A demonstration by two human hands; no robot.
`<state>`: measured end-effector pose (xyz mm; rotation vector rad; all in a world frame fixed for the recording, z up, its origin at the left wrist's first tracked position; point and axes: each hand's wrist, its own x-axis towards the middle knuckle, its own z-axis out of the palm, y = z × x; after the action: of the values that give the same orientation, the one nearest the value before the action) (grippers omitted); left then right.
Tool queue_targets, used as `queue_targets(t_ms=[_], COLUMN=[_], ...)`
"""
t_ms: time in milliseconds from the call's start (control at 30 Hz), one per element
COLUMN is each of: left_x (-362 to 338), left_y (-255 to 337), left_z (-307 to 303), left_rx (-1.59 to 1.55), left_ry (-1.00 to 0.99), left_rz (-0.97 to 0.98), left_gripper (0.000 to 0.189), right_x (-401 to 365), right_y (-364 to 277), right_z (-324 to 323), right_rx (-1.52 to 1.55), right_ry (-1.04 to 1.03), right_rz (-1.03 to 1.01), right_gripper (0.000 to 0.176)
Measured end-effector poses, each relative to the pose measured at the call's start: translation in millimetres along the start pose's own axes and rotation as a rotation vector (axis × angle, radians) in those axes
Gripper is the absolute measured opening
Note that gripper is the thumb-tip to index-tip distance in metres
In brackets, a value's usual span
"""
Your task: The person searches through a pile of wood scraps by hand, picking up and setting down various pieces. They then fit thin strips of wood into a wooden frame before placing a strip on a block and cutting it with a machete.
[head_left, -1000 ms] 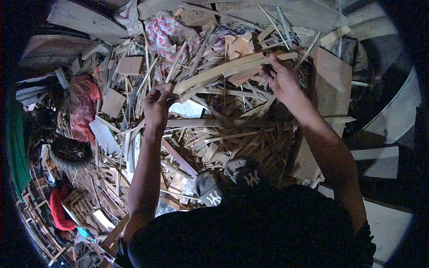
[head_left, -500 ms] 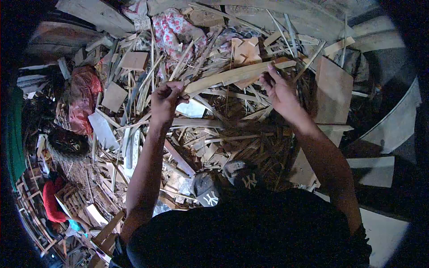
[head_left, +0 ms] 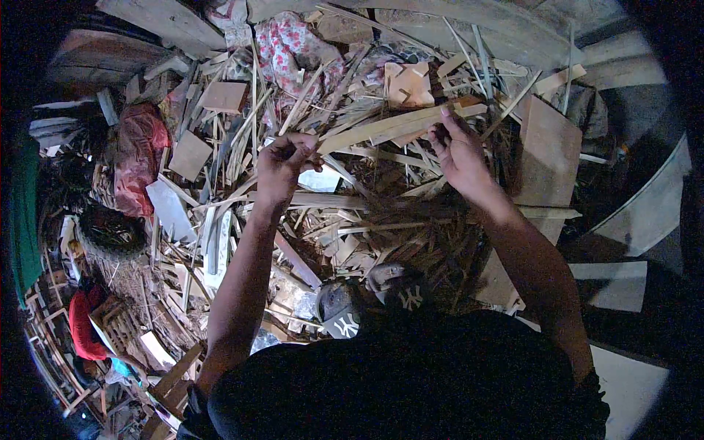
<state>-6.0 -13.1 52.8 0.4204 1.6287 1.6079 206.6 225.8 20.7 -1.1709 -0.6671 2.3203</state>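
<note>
A pale, thin wooden strip (head_left: 381,129) stretches between my two hands, above a heap of scrap wood. My left hand (head_left: 282,172) pinches its left end between thumb and fingers. Near the strip's right part, my right hand (head_left: 466,158) has its thumb against the wood and its fingers curled beneath. Part of the grip there is hidden. Behind the strip lies a square tan wood piece (head_left: 408,85), and a white flat piece (head_left: 320,180) shows just below my left hand.
Dark shoes (head_left: 341,312) stand amid loose sticks. Large boards (head_left: 550,150) lean at right. A red bag (head_left: 139,161), a tyre (head_left: 110,233) and a floral cloth (head_left: 293,55) surround the heap. At lower left is another person in a red top (head_left: 86,323).
My left hand has shifted a little to the right with the strip's end. My right hand has moved only slightly, staying by the strip.
</note>
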Motion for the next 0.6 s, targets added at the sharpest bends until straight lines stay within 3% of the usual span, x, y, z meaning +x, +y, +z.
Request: queue_targets(t_ms=[33,100,233,300,400,533,600], left_x=[0,1,-1,-3,-3,-2,-1], left_y=[1,-1,0,2,2,0,0], left_z=[0,-1,2,5,7,4,3], left_rx=[0.023,0.005,0.006,0.032,0.07,0.068,0.077], left_ry=[-0.001,-0.02,0.003,-0.016,-0.036,-0.038,-0.046], left_rz=[-0.013,0.002,-0.003,0.006,0.02,0.039,0.029], left_gripper=[0.014,0.015,0.017,0.018,0.018,0.018,0.019], right_x=[7,19,13,16,24,7,0], right_y=[7,21,17,20,25,15,8], right_z=[-13,-35,-24,-13,-19,-13,-2], right_rx=[0.0,-0.227,-0.385,-0.051,-0.215,-0.212,-0.047], right_ry=[0.0,-0.402,-0.254,-0.039,-0.034,-0.137,-0.02], right_rz=[0.001,-0.362,-0.249,-0.27,-0.33,-0.273,-0.028], right_gripper=[0.031,0.042,0.057,0.024,0.027,0.027,0.026])
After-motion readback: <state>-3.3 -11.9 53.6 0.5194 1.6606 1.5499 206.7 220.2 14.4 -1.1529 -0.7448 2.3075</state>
